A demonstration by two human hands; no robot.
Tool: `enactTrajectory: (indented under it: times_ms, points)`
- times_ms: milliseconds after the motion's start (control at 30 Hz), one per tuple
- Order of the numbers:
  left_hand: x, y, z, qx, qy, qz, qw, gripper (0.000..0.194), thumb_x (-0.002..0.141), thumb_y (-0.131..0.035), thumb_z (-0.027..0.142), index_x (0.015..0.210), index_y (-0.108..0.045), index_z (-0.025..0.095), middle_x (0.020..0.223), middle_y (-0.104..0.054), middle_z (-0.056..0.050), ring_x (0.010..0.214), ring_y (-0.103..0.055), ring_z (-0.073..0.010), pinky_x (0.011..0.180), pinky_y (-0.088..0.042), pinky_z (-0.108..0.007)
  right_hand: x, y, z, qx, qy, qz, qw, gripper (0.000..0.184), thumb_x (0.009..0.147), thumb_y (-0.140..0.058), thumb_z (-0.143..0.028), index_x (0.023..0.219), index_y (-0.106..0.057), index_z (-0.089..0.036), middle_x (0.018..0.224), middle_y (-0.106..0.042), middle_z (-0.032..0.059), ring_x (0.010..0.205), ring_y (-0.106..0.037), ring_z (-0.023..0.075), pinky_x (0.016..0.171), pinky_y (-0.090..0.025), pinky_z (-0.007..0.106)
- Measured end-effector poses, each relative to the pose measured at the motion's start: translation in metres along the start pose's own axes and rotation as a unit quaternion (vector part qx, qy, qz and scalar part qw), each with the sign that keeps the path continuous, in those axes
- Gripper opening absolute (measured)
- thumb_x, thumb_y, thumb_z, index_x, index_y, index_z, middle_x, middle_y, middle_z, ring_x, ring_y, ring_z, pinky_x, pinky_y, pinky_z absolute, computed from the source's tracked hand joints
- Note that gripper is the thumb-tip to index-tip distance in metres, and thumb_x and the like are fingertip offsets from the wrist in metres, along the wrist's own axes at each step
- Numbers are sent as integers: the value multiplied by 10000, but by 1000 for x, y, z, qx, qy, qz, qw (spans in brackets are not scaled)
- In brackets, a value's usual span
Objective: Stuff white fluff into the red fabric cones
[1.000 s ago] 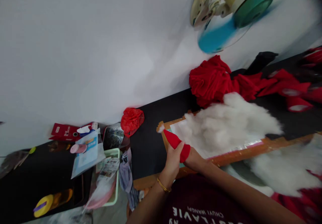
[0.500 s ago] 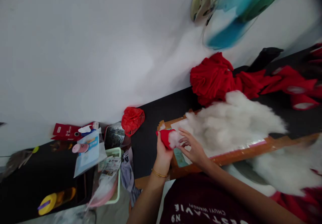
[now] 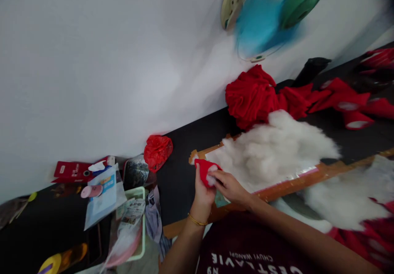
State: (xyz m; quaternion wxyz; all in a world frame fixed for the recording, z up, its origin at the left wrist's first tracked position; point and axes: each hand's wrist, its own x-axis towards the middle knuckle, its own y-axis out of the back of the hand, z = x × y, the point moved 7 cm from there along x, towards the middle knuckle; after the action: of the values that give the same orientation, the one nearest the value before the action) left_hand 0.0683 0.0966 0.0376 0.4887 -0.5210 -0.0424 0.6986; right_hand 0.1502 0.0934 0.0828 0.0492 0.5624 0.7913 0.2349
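Observation:
My left hand (image 3: pixel 201 194) is closed round a small red fabric piece (image 3: pixel 203 169), held just above the near left corner of a wooden board (image 3: pixel 287 185). My right hand (image 3: pixel 229 187) presses its fingers together on a bit of white stuffing (image 3: pixel 211 179) at the opening of the red piece. A big heap of white stuffing (image 3: pixel 277 150) lies on the board just to the right of both hands. A gold bangle sits on my left wrist.
Red fabric pieces (image 3: pixel 252 95) are piled at the back by the white wall, more lie far right. A red plastic bag (image 3: pixel 158 151), a green basket (image 3: pixel 135 220) with packets and clutter sit left on the black table (image 3: pixel 181 171). A blue fan (image 3: pixel 264 15) spins above.
The red piece was long and held by both hands; my right hand let go, took stuffing, and now pushes it into the bunched piece. The view shifted slightly.

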Motion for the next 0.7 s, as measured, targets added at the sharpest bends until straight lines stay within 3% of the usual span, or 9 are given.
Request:
enactTrajectory:
  times_ms: [100,233,300,400,500,600,700]
  points:
    - [3,4,1,-7,12,-7,1000,351,833,-645,516,899,-726,181,835,-750,-63,818,-706,-212,884,-556,-338,-6,14,-8,18,27,-1,999,328,927,-473,-120,1189,-650,-206,1120,-731,92,1013,-690,207,906,-568,378]
    - [2,-2,5,-35,11,-46,998,384,823,-652,495,983,-731,155,941,-767,-93,899,-712,-231,934,-545,-359,-22,37,-18,-35,42,84,995,344,952,-456,-125,1238,-621,-225,1182,-697,109,1101,-662,220,939,-566,389]
    - [-1,-6,7,-38,0,-45,998,363,823,-655,477,974,-737,157,960,-772,-96,905,-717,-234,943,-544,-364,-26,38,-18,-69,41,109,991,377,950,-462,-136,1299,-580,-216,1219,-676,132,1125,-652,238,946,-569,403]
    - [-2,-9,4,-21,-16,-20,999,315,838,-648,450,926,-741,161,934,-774,-88,888,-724,-224,939,-546,-346,-23,24,-10,-115,34,84,989,327,934,-485,-155,1235,-610,-186,1148,-690,143,1052,-666,254,912,-588,421]
    - [-1,-14,-8,-5,6,-35,999,378,870,-604,476,963,-739,136,978,-763,-114,925,-721,-231,938,-544,-341,-15,12,1,-136,17,43,990,224,914,-492,-135,1053,-666,-163,1038,-695,132,945,-670,240,846,-608,401]
    - [2,-11,-17,17,29,-43,998,387,879,-611,486,984,-732,134,989,-752,-119,916,-712,-222,901,-546,-323,-11,17,6,-150,18,37,988,215,932,-478,-122,1003,-676,-169,999,-690,108,891,-661,220,808,-607,375]
    - [3,-2,-11,42,34,-27,998,316,870,-662,419,978,-720,128,923,-746,-92,819,-699,-187,818,-544,-293,-9,31,1,-179,68,43,980,226,963,-477,-125,1007,-688,-191,974,-679,82,925,-640,220,856,-584,380]
